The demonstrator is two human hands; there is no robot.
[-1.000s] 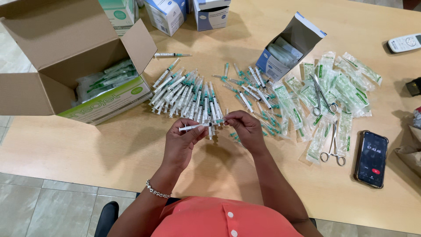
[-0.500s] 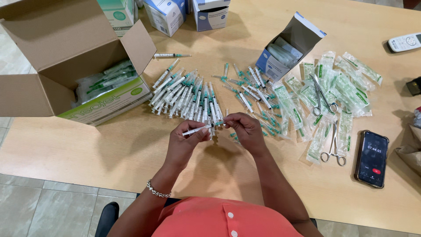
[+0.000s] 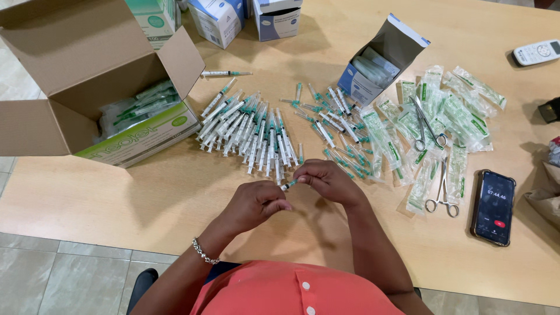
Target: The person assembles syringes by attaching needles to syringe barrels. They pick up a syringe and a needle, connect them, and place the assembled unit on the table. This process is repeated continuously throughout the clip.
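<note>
Both hands meet over the wooden table (image 3: pixel 175 192), holding one small syringe (image 3: pixel 288 185) with a green-capped needle. My left hand (image 3: pixel 254 204) grips the barrel end. My right hand (image 3: pixel 325 178) pinches the green cap end. Just beyond the hands lies a pile of several unwrapped syringes (image 3: pixel 251 131). A second loose group of syringes (image 3: pixel 335 125) lies to its right.
An open cardboard box (image 3: pixel 87 87) with bagged syringes stands at the left. A small open blue-and-white carton (image 3: pixel 379 61), several sealed wrappers (image 3: pixel 449 111), two pairs of scissors (image 3: pixel 429 125), a phone (image 3: pixel 493 205) and a remote control (image 3: pixel 536 52) lie to the right. More cartons (image 3: pixel 245 20) stand at the back.
The syringe was held out level to the left; now my left hand has closed around most of it and sits lower, with the hands tighter together.
</note>
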